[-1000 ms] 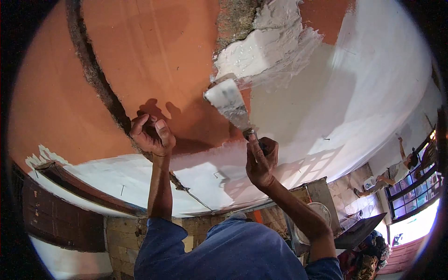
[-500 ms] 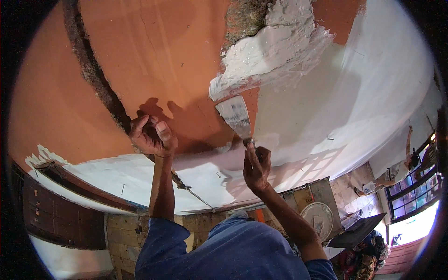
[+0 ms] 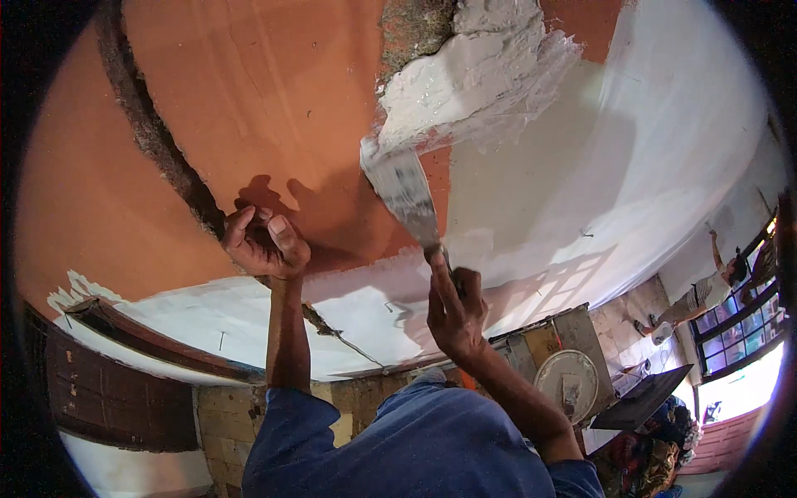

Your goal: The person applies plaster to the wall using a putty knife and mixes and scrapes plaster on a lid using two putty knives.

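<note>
I am watching the right hand [image 3: 457, 311] gripping a flared, smeared grey metal putty knife [image 3: 403, 191] by its handle; the blade is pointing far and slightly left, its broad edge seemingly meeting the near left end of a thick, wet-looking white plaster patch [image 3: 473, 87], though I am not certain of the contact from here; the patch is lying partly over an orange-painted wall [image 3: 274, 100]; I am seeing the left hand [image 3: 266, 242] loosely open, fingers curling and thumb standing apart, beside a dark, rough-edged groove [image 3: 162, 149]; a round, pale-topped container [image 3: 569, 383] is standing near, on the right; a co-worker in a striped top [image 3: 710, 299] is raising an arm, far right.
</note>
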`<state>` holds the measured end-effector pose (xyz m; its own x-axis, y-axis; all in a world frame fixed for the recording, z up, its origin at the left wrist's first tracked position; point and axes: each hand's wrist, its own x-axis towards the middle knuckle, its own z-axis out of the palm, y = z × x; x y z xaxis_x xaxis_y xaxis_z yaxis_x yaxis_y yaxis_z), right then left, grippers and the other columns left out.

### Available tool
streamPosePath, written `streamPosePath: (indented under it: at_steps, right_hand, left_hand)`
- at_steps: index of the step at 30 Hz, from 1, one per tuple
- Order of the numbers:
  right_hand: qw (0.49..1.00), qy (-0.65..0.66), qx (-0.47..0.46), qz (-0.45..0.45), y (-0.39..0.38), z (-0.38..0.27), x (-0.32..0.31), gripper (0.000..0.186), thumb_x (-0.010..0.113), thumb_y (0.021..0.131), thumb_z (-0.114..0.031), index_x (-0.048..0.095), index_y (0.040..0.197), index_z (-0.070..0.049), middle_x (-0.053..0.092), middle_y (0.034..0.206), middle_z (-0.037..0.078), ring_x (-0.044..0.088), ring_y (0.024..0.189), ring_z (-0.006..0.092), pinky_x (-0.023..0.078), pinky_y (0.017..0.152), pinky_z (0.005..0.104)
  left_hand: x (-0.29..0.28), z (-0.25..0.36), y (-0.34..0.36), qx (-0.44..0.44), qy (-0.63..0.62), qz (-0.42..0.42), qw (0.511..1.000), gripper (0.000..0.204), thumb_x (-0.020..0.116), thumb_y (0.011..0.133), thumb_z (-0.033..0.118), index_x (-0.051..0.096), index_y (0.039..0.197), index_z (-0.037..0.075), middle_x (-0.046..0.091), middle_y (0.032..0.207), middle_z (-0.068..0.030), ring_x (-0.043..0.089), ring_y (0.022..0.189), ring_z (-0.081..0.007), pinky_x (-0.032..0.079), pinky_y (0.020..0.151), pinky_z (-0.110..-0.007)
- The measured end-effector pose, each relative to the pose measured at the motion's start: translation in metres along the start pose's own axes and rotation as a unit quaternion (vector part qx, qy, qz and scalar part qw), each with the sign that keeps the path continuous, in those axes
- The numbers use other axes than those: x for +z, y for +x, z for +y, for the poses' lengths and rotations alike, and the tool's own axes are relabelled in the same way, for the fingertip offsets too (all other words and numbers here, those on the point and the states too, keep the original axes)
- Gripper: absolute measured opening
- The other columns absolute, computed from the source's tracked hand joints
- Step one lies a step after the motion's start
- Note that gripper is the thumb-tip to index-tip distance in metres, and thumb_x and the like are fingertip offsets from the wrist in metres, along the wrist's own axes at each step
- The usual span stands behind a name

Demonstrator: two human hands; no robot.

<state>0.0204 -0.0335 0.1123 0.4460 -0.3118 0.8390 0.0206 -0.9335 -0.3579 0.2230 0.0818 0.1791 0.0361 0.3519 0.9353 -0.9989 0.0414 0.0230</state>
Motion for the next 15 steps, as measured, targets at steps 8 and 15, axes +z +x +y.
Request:
streamPosePath:
  at_steps: [8, 15]
  right_hand:
    - [0.999, -0.034, 0.0, -0.001, -0.001, -0.015, -0.031, 0.059, 0.059, 0.068, 0.004, 0.045, 0.123, -0.008, 0.046, 0.078, 0.009, 0.046, 0.06, 0.0186, 0.041, 0.043, 0.0277]
    - [0.994, -0.066, 0.028, -0.084, -0.013, -0.012, -0.045, 0.068, 0.057, 0.063, 0.002, 0.042, 0.127, -0.013, 0.044, 0.075, 0.008, 0.048, 0.063, 0.0215, 0.044, 0.044, 0.0323]
  left_hand:
    - [0.0, -0.004, -0.002, -0.004, -0.016, 0.001, 1.0, 0.036, 0.055, 0.08, 0.022, 0.04, 0.103, -0.001, 0.046, 0.084, -0.0077, 0.046, 0.073, -0.0152, 0.039, 0.068, -0.027]
    - [0.003, -0.005, -0.007, -0.026, -0.036, 0.018, 0.999, 0.032, 0.052, 0.081, 0.019, 0.04, 0.103, -0.001, 0.045, 0.086, -0.0084, 0.046, 0.074, -0.0149, 0.039, 0.069, -0.027]
